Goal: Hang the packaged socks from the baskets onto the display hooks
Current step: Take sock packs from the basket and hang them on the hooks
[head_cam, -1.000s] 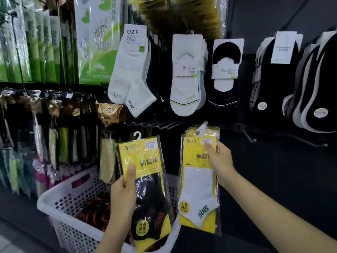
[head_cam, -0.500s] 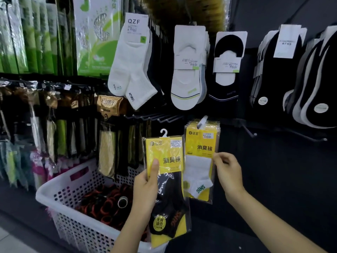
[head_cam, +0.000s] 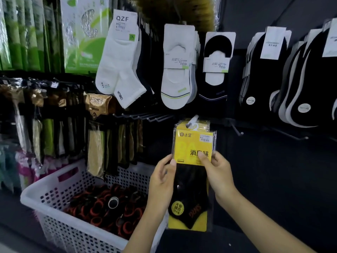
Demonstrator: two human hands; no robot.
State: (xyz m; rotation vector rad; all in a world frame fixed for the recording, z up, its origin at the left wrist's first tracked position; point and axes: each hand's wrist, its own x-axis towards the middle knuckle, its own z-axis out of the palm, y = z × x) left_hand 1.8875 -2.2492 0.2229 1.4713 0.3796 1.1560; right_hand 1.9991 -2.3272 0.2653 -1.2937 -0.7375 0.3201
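A yellow packet with black socks (head_cam: 191, 189) hangs in front of other yellow packets on a white-tipped display hook (head_cam: 193, 119). Its white hanger loops over that hook. My left hand (head_cam: 162, 181) pinches the packet's left edge, thumb on the front. My right hand (head_cam: 218, 170) pinches the right edge, thumb on the yellow label. The white perforated basket (head_cam: 60, 181) sits low on the left, with black and orange sock packets (head_cam: 102, 207) inside.
White and black socks hang on the upper row of hooks. Bare metal hooks (head_cam: 237, 131) jut from the dark panel to the right of the packet, and several more (head_cam: 145, 116) to its left. Dark packaged goods fill the left rack.
My left hand carried the black-sock packet right and up onto the hook, covering the white-sock packet. My right hand let go of the white-sock packet and took the new packet's right edge.
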